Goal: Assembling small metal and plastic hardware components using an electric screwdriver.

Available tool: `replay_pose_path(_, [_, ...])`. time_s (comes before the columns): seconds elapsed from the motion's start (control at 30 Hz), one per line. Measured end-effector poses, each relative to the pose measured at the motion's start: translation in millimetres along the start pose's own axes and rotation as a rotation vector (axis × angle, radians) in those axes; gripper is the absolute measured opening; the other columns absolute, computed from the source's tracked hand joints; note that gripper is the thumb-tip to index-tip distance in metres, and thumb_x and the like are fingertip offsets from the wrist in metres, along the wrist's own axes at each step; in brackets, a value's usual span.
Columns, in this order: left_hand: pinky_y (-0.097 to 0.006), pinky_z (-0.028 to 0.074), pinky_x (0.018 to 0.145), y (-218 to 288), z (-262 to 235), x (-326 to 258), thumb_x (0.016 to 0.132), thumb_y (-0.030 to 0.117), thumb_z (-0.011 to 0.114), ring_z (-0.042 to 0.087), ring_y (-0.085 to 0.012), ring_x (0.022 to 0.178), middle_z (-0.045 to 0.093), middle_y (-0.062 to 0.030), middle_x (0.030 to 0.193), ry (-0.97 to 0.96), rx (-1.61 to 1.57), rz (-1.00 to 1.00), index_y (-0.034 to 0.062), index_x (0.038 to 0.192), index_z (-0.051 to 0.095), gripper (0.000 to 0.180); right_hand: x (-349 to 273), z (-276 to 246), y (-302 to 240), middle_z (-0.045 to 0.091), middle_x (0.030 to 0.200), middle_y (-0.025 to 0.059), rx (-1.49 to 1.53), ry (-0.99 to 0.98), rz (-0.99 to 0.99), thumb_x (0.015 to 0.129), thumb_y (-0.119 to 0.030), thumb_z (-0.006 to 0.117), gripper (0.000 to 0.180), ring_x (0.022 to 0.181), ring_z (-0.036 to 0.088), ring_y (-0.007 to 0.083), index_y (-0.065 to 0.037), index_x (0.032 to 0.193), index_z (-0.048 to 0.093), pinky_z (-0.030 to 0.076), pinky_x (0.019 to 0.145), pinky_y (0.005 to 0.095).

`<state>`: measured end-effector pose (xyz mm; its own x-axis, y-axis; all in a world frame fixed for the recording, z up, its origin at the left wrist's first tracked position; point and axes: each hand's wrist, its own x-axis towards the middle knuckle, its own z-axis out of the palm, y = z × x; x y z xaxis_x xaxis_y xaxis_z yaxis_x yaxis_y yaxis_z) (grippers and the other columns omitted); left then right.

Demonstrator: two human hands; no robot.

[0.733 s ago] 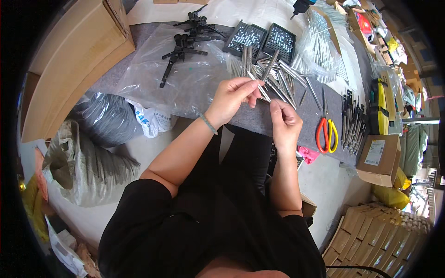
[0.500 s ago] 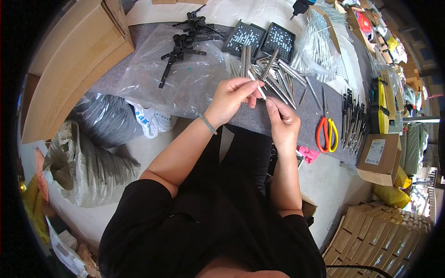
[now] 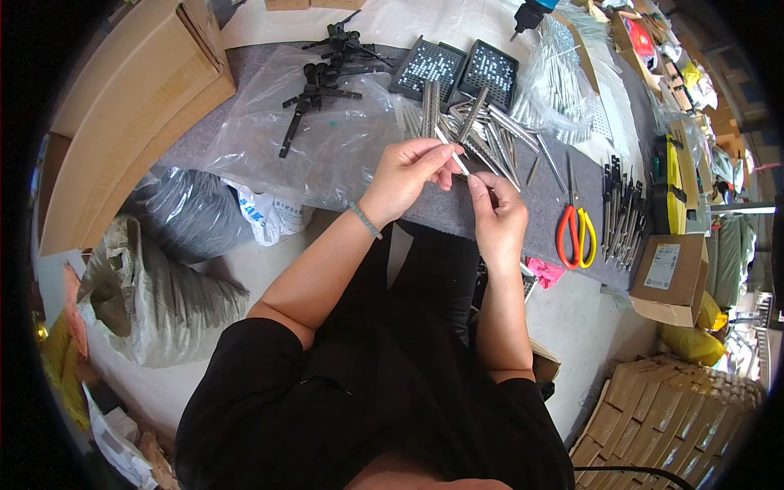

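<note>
My left hand [image 3: 407, 173], a beaded bracelet on its wrist, pinches a thin pale rod [image 3: 461, 164] that slants from upper left to lower right. At the rod's lower end, the thumb and fingers of my right hand [image 3: 500, 214] close on it. Just beyond the hands lies a loose heap of shiny metal tubes [image 3: 490, 140] on the grey cloth-covered table [image 3: 543, 214]. Behind the heap stand two black perforated trays, a left tray [image 3: 400, 86] and a right tray [image 3: 508, 100], holding many small light pieces.
Scissors [image 3: 565, 238] with one red and one yellow handle lie right of my hands, beside black-ended rods [image 3: 622, 216]. Black folding stands [image 3: 306, 100] rest on clear plastic [image 3: 261, 143]. A blue-black power screwdriver [image 3: 531, 15] hangs overhead. A cardboard box [image 3: 135, 114] stands left.
My hands and the rod hold nearly the same place. The power screwdriver at the top sits slightly lower in view.
</note>
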<state>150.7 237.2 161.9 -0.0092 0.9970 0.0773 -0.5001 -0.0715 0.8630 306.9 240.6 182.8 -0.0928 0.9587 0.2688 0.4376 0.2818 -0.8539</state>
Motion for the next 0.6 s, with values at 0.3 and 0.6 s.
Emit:
replay_pose_path(0.3, [-0.025,0.048,0.062,1.3,0.4,-0.4,0.092,0.016,0.051,0.057,-0.0122,0.067,0.063,-0.0081,0.081,0.004,-0.007,0.006,-0.0062,0.105,0.059,0.027,-0.6,-2.8,-5.3,0.056,0.067,0.0073,-0.096,0.049,-0.093,0.079,-0.014,0.068,0.011,0.054,0.051,0.0148,-0.005,0.085,0.068,0.04,0.052,0.0274])
replay_pose_path(0.6, [-0.026,0.05,0.06,53.0,19.0,20.4,0.089,0.017,0.055,0.059,-0.0122,0.063,0.065,-0.0084,0.081,0.144,0.698,0.039,-0.0004,0.102,0.063,0.023,7.9,-49.8,25.8,0.061,0.076,-0.0015,0.281,0.355,0.094,0.085,-0.012,0.064,0.017,0.067,0.049,0.0029,0.004,0.091,0.066,0.039,0.061,0.017])
